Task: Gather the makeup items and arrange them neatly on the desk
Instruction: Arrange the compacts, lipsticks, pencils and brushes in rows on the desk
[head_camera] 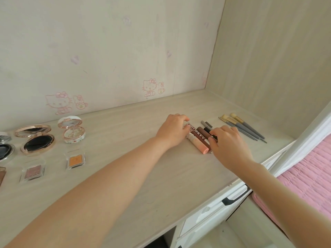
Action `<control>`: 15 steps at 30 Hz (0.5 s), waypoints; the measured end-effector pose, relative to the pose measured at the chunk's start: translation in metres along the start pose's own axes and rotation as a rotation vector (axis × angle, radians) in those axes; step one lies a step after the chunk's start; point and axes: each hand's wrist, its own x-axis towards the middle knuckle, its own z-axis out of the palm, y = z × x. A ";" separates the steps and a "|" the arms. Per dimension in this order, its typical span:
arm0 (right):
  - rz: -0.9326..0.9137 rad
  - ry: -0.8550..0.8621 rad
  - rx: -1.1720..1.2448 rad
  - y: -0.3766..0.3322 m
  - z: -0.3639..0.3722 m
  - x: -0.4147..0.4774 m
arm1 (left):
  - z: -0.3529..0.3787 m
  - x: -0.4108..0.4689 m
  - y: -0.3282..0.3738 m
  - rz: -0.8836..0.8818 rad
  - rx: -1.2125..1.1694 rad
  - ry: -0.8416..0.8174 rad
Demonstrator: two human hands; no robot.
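On the pale wood-grain surface, the left hand curls its grip over the far ends of the brown and peach cosmetic tubes; the right hand pinches their near ends.

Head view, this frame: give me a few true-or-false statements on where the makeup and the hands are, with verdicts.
1. The left hand and the right hand both touch the lip tubes. True.
2. The brushes lie left of the compacts. False: the makeup brushes lie right of the lip tubes.
3. The gold compact stands open. True.
4. The right hand holds the eyeshadow. False: the orange eyeshadow pan lies on the desk, in front of the white compact.
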 end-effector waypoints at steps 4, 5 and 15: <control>0.006 -0.006 -0.045 0.005 0.003 0.002 | 0.010 0.017 0.009 0.000 0.004 -0.073; 0.007 -0.008 -0.050 0.006 0.005 0.002 | 0.013 0.020 0.011 -0.004 0.017 -0.089; 0.039 -0.045 -0.009 0.011 0.008 0.006 | 0.030 0.031 0.022 -0.079 0.023 -0.169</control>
